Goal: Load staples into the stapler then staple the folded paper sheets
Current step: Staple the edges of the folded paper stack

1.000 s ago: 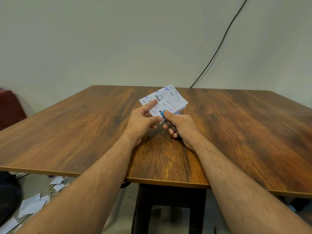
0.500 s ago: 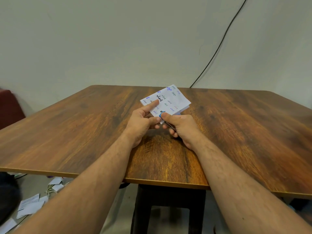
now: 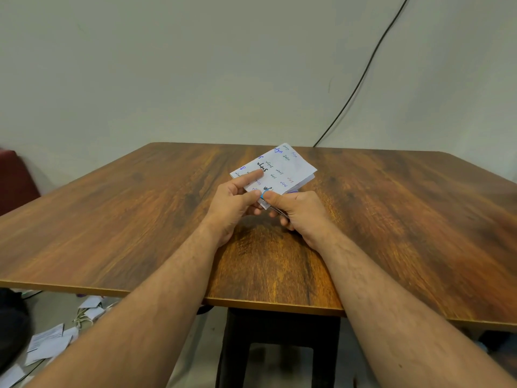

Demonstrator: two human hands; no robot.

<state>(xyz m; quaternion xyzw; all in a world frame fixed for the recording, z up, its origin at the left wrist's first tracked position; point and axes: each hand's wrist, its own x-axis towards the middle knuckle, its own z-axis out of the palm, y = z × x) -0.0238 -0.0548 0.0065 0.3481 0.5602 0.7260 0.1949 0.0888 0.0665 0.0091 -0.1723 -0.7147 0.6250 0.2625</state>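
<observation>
A folded stack of white paper sheets [image 3: 282, 170] covered in handwriting is held just above the wooden table [image 3: 140, 219] near its middle. My left hand [image 3: 232, 205] pinches the stack's near left corner, index finger lying on top and thumb at the edge. My right hand [image 3: 299, 214] grips a small blue stapler [image 3: 264, 195], almost wholly hidden by the fingers. Only a sliver of blue and a bit of metal show at the paper's near corner, where the thumb presses down.
A black cable [image 3: 361, 79] runs down the wall to the table's far edge. Loose papers [image 3: 47, 343] lie on the floor at lower left. A dark red seat [image 3: 16, 180] stands at the left. The table's black leg frame [image 3: 279, 348] is below the near edge.
The stapler has slid further onto the paper's near corner, and my right thumb now covers more of its blue top. The paper shifted slightly right and away.
</observation>
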